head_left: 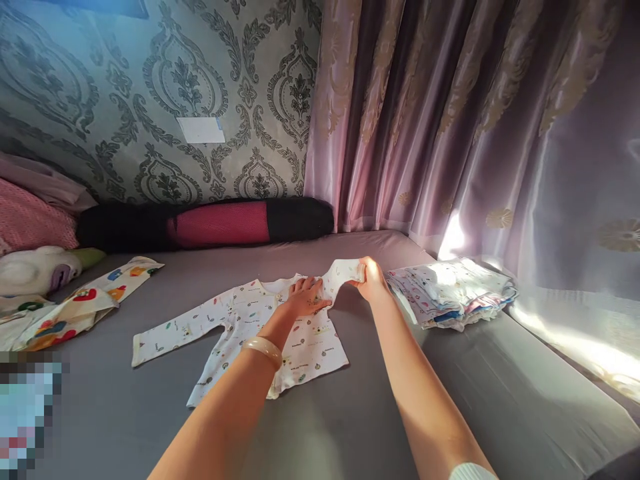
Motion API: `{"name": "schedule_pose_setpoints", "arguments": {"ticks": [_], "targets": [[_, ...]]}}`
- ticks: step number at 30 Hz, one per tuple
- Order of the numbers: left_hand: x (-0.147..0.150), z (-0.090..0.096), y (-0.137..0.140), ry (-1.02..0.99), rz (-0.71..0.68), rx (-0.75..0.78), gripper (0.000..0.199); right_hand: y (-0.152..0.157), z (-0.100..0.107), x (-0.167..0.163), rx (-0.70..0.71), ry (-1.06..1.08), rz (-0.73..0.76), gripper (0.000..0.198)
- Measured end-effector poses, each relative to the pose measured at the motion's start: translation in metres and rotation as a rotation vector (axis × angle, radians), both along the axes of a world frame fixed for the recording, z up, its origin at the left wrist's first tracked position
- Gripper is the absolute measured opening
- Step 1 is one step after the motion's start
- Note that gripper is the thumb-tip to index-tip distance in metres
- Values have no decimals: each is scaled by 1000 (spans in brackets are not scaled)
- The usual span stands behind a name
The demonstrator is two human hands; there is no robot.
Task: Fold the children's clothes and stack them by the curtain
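Note:
A small white long-sleeved baby shirt (pixel 250 320) with a scattered print lies spread on the grey bed sheet. Its left-side sleeve stretches flat toward the left. My left hand (pixel 306 297), with a pale bangle at the wrist, rests flat on the shirt near the shoulder, fingers spread. The cuff of the other sleeve (pixel 345 270) is pinched in my right hand (pixel 371 279), which lifts that sleeve a little off the bed. Just right of this hand sits a stack of folded baby clothes (pixel 453 293).
A black and pink bolster (pixel 220 223) lies along the patterned wall. Purple curtains (pixel 450 120) hang at the right behind the stack. At the left are a colourful printed cloth (pixel 95 303), a white plush toy (pixel 37 270) and pink bedding (pixel 35 217). The grey sheet (pixel 115 407) covers the bed.

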State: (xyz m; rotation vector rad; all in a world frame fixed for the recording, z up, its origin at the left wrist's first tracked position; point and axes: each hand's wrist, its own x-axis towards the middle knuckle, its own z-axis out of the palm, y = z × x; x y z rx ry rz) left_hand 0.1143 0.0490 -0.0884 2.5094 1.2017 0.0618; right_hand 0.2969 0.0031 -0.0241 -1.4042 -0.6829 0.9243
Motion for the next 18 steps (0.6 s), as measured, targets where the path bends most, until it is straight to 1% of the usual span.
{"name": "schedule_pose_setpoints", "arguments": {"ticks": [4, 7, 10, 13, 16, 18], "targets": [[2, 7, 7, 21, -21, 40, 77, 6, 0, -25, -46, 185, 67, 19], [5, 9, 10, 40, -21, 46, 75, 10, -2, -40, -82, 311, 79, 16], [6, 11, 9, 24, 19, 23, 76, 14, -6, -50, -107, 317, 55, 13], [-1, 13, 4, -62, 26, 5, 74, 15, -8, -55, -126, 316, 39, 10], [-18, 12, -2, -179, 47, 13, 69, 16, -8, -61, -127, 314, 37, 7], [-35, 9, -4, -271, 112, 44, 65, 17, -8, -67, -126, 310, 38, 6]]}}
